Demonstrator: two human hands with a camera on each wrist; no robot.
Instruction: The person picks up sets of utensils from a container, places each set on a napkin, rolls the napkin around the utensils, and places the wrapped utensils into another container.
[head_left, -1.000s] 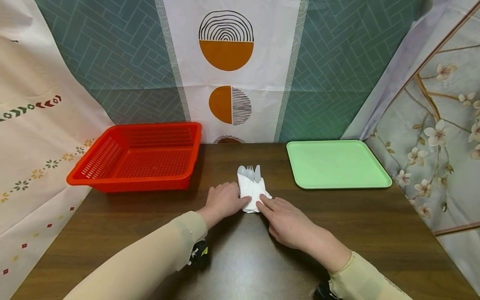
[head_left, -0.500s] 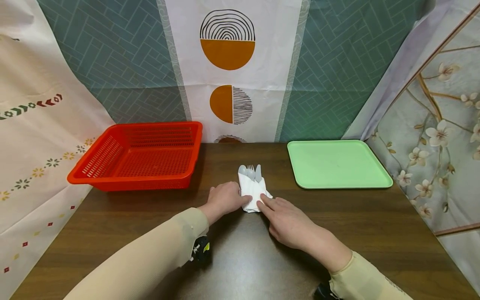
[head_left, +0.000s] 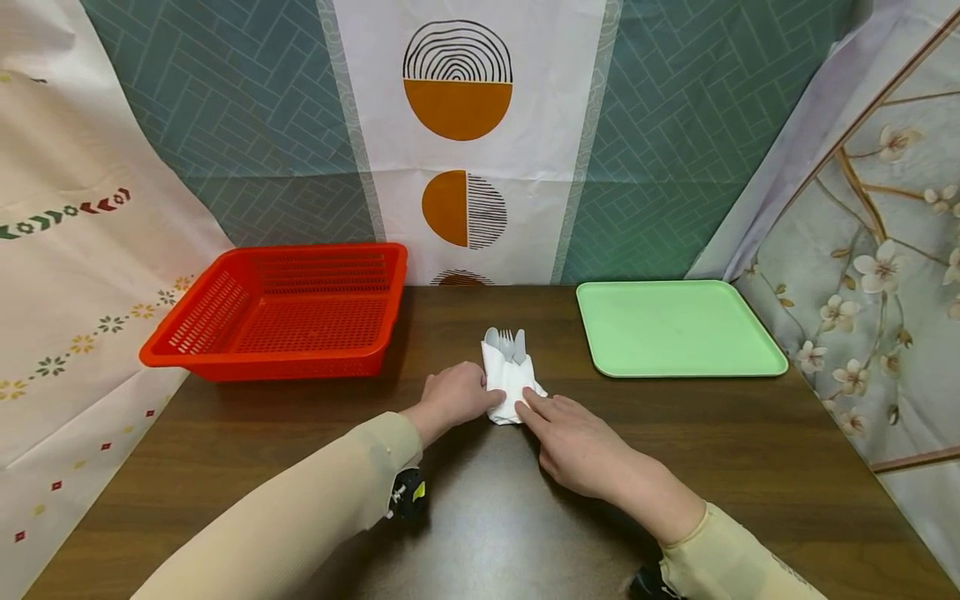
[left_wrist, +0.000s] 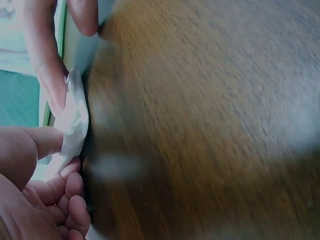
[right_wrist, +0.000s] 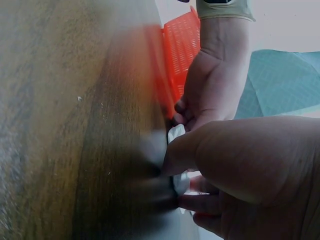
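Observation:
A white napkin point(head_left: 508, 382) lies folded around a spoon, fork and knife point(head_left: 507, 342) at the middle of the brown table point(head_left: 735, 442); the utensil tips stick out at its far end. My left hand point(head_left: 453, 396) grips the napkin's left side, thumb on the paper point(left_wrist: 74, 125) and fingers curled. From the right, my right hand point(head_left: 573, 437) pinches the napkin's near right corner point(right_wrist: 180, 182) between thumb and fingertips. The utensil handles are hidden inside the wrap.
A red slotted basket point(head_left: 281, 312) stands at the back left, and a pale green tray point(head_left: 675, 327) at the back right. Patterned cloth backdrops close off the table on the left, back and right.
Almost nothing: both hands stay on the napkin bundle, with the left hand drawn slightly tighter against it.

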